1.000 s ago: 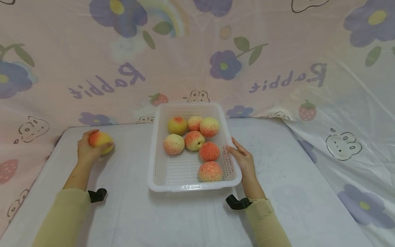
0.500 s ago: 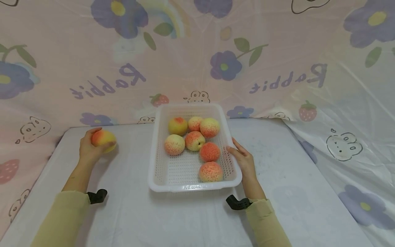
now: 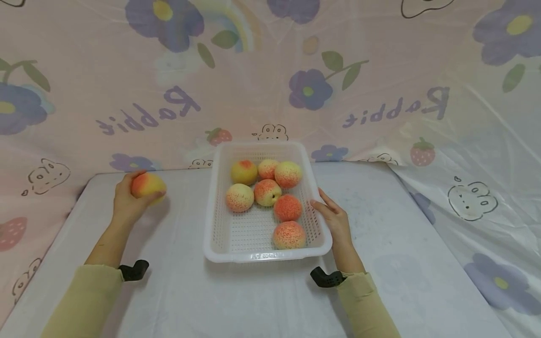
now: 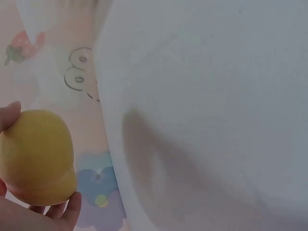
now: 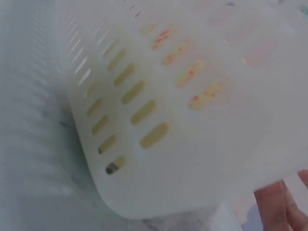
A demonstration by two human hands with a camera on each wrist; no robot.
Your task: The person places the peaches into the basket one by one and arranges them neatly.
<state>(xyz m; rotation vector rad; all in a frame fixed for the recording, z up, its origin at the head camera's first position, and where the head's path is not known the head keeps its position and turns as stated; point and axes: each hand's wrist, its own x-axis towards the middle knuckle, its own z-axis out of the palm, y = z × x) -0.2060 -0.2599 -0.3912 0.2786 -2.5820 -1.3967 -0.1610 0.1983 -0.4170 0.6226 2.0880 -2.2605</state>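
In the head view my left hand (image 3: 128,201) holds a yellow and red peach (image 3: 149,188) on the left of the table. The left wrist view shows the peach (image 4: 38,156) between thumb and fingers, its shadow lying apart on the cloth. A white plastic basket (image 3: 249,234) with slotted sides stands in the middle. Several peaches lie in it, among them a speckled peach (image 3: 289,234) at the front right and a yellow one (image 3: 243,172) at the back left. My right hand (image 3: 337,223) holds the basket's right rim, thumb on the edge; its fingers (image 5: 274,204) are partly hidden.
White cloth covers the table (image 3: 177,291). A patterned curtain (image 3: 253,84) with flowers and rabbits hangs behind the table, close to the basket's back. Black wrist devices (image 3: 134,271) sit at both sleeves.
My left hand has moved a little to the right and away from me with the peach. The right hand and the basket have stayed in place.
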